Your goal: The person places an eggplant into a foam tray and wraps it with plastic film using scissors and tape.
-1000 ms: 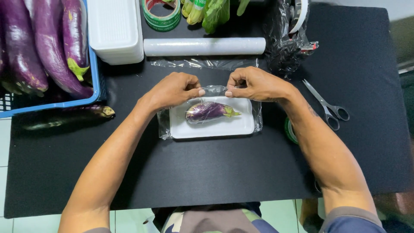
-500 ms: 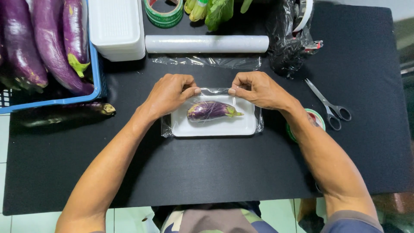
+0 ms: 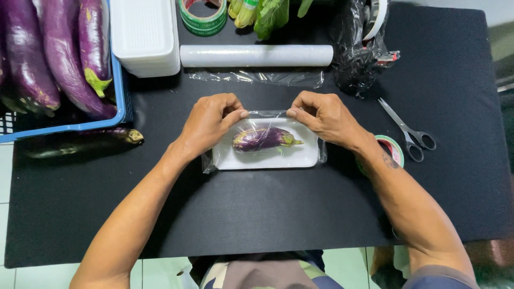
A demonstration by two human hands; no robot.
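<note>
Clear film (image 3: 267, 124) is pinched at the far edge of the tray (image 3: 266, 157) by the left hand (image 3: 209, 124) and right hand (image 3: 326, 119), drawn taut over the eggplant (image 3: 262, 139) at mat centre, so it clings.

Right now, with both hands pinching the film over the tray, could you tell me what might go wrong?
The thin clear plastic film, pinched by the left hand and right hand, could tear or bunch if pulled unevenly. The light white foam tray might slide on the black mat, rolling the small purple eggplant off centre.
</note>
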